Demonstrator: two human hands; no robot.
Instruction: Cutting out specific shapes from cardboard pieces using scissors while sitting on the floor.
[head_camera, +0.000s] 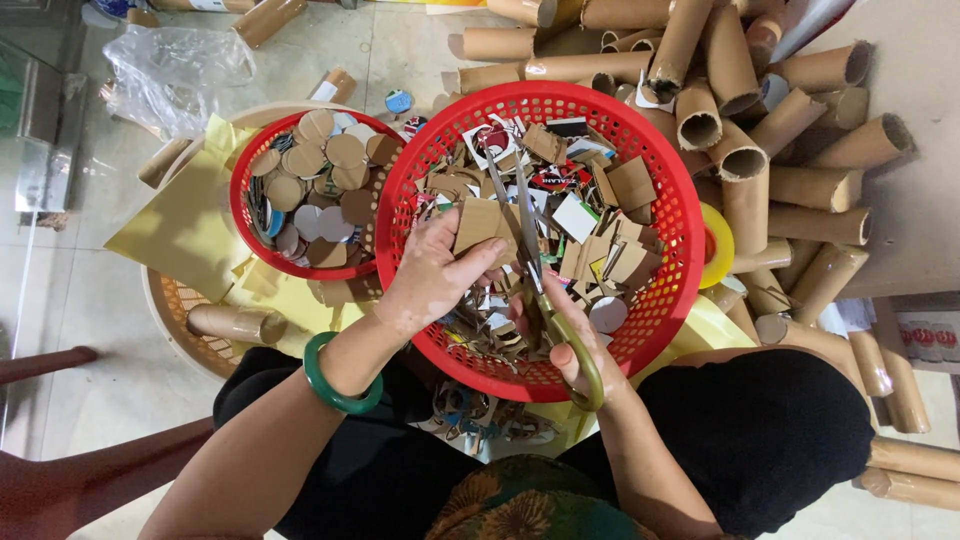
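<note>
My left hand (435, 275) grips a brown cardboard piece (482, 223) over a large red plastic basket (678, 215). My right hand (578, 345) is shut on the olive handles of a pair of scissors (525, 235), whose blades are open across the cardboard piece. A green bangle (335, 385) sits on my left wrist. The large basket holds several cardboard scraps (610, 240). To its left, a smaller red basket (240, 200) holds several round cardboard discs (320, 180).
A heap of brown cardboard tubes (770, 170) lies to the right and behind the baskets. A yellow tape roll (717, 245) sits beside the large basket. Yellow paper sheets (180, 230) lie over a beige basket (160, 310). A clear plastic bag (175, 70) lies at top left.
</note>
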